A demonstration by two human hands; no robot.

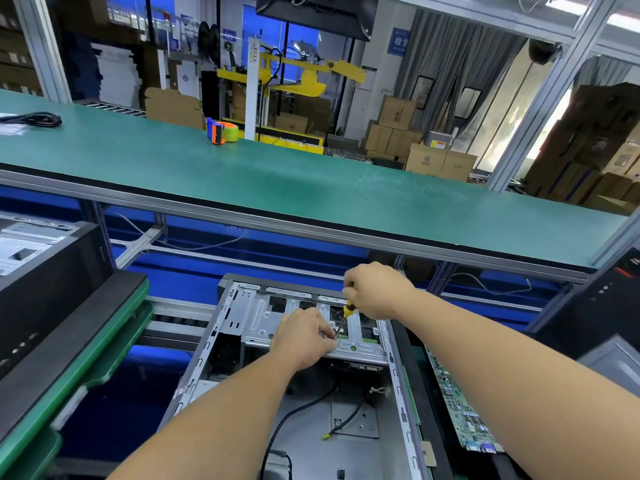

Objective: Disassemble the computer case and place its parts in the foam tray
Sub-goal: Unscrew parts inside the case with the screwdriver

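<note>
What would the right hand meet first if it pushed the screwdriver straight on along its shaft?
The right hand aims the yellow-and-black screwdriver down-left. Its tip would first meet the silver metal drive bracket of the open computer case, right by the left hand's fingertips. Depth is unclear; it may already touch.

Open case [311, 427], cables [298, 410] across floor.

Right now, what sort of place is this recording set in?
Probably a factory or warehouse workstation for computers: a green conveyor belt, stacked cardboard boxes, and an opened computer case being unscrewed with a screwdriver.
</note>
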